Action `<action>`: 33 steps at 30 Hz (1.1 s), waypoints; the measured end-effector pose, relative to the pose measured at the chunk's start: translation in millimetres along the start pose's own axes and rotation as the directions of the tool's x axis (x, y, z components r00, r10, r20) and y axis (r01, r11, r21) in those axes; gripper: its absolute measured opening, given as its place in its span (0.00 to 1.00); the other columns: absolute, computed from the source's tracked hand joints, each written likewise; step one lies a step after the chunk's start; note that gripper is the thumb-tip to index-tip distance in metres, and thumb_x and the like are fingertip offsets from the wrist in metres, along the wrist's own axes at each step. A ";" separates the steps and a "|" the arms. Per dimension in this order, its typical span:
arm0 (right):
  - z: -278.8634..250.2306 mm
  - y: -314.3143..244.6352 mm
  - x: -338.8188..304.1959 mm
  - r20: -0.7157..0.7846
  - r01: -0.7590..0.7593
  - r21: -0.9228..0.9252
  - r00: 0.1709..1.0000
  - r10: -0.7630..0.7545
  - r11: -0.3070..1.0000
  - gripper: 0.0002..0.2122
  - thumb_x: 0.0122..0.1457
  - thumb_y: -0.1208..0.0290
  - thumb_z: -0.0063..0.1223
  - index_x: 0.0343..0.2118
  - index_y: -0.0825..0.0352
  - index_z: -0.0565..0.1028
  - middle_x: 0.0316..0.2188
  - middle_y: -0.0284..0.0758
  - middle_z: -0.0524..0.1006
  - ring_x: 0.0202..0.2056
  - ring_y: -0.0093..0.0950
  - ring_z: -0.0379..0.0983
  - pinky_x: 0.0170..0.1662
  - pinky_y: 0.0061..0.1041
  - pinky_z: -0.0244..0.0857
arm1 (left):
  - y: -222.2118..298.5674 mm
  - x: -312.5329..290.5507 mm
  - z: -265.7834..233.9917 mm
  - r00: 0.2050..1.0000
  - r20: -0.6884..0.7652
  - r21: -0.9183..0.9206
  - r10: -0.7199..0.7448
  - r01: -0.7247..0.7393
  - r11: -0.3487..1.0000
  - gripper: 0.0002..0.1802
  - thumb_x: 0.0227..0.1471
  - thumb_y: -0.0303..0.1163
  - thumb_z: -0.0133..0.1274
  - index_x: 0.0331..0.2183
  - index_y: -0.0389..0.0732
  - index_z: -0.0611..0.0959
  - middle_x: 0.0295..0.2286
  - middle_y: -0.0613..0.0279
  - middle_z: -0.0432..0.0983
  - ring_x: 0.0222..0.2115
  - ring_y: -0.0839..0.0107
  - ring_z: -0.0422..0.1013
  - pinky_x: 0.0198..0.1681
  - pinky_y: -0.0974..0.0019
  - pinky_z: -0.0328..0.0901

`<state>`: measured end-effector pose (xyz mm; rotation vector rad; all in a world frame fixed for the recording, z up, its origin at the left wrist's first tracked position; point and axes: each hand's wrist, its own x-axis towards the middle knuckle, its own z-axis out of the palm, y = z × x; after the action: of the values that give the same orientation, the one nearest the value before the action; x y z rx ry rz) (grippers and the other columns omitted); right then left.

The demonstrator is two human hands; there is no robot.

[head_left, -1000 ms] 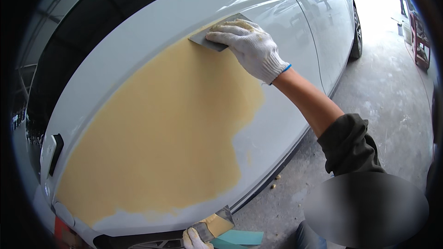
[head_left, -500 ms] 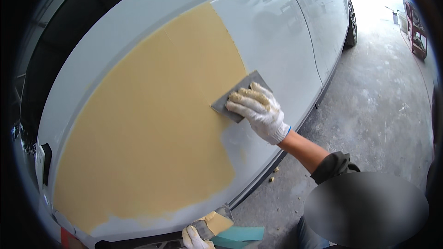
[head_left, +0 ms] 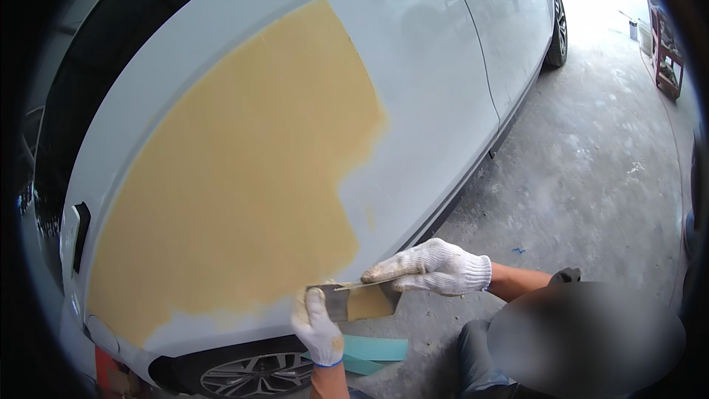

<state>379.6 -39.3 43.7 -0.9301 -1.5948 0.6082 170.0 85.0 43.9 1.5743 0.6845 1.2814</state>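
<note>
My left hand (head_left: 320,331), in a white knit glove, grips a flat grey putty spreader (head_left: 337,304) near the lower middle, thumb on its face. Yellow putty (head_left: 371,301) lies on that spreader. In a matching glove with stained fingertips, my right hand (head_left: 442,267) pinches a second spreader (head_left: 356,284), seen almost edge-on. This one meets the upper edge of the left spreader. Behind both hands, a broad patch of smooth yellow filler (head_left: 236,177) covers much of the white car's side panel (head_left: 428,66). The patch has a ragged right border.
Below the panel is a car wheel (head_left: 255,375), with green sheets (head_left: 380,349) beside it. A red object (head_left: 111,371) stands at the lower left. Along the car's right runs a concrete floor (head_left: 583,170). A red rack (head_left: 667,66) stands at the far right.
My right hand has left the filler patch and come down to my left hand, bringing its spreader against the other. The left hand has risen, and the view has shifted, showing the wheel.
</note>
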 end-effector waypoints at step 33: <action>-91.9 58.0 79.8 -0.114 -0.046 -0.992 0.703 -0.702 0.115 0.22 0.48 0.77 0.58 0.48 0.51 0.78 0.49 0.25 0.76 0.50 0.28 0.73 0.58 0.39 0.65 | -16.7 -24.2 -77.4 0.932 -0.348 0.244 0.101 -0.014 0.970 0.19 0.64 0.41 0.45 0.38 0.31 0.74 0.35 0.57 0.72 0.36 0.70 0.68 0.41 0.66 0.65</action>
<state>478.6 50.1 63.5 -1.3492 -1.3828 -1.2565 92.1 95.6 17.9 1.5716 1.0614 1.6008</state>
